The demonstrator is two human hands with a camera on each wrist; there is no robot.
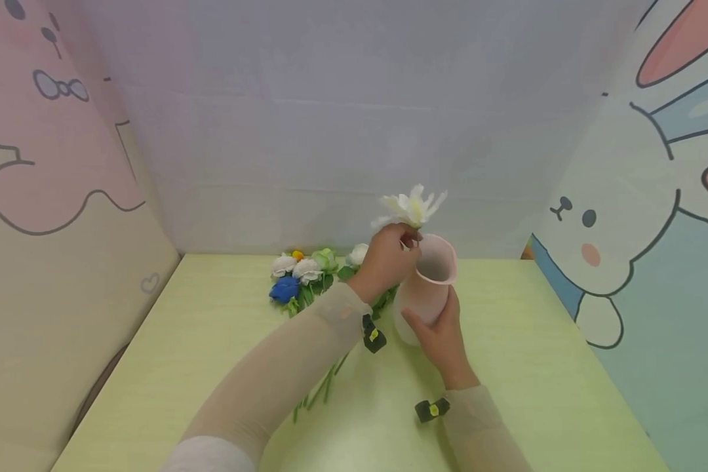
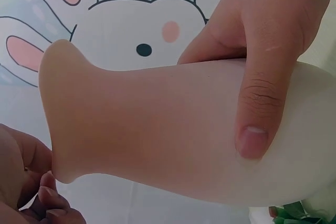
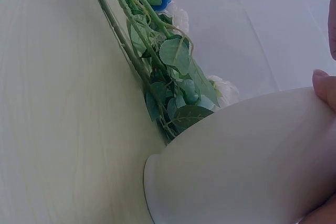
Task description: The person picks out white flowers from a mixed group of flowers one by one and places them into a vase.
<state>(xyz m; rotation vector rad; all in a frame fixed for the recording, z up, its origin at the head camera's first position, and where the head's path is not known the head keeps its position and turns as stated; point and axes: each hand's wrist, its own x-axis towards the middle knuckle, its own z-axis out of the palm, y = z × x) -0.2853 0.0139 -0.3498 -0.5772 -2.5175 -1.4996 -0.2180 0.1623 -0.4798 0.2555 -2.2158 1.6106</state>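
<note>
In the head view my left hand [image 1: 389,257] pinches a white artificial flower [image 1: 414,208] with long pointed petals, just below its head, beside the vase's mouth. Its stem is hidden, so I cannot tell how far it reaches into the vase. The pale pink-white vase [image 1: 421,298] has a flared rim and leans a little. My right hand [image 1: 445,337] grips its body from the right, thumb across the front. In the left wrist view the left fingertips [image 2: 50,192] touch or nearly touch the rim, and the right thumb [image 2: 257,129] lies on the vase.
Left of the vase several artificial flowers lie on the table [image 1: 212,341], among them a blue rose [image 1: 284,289], a white bloom [image 1: 307,270] and a pale green one [image 1: 325,259]. Their green stems [image 1: 317,392] point toward me. Cartoon-printed cloth walls [image 1: 354,144] enclose the table.
</note>
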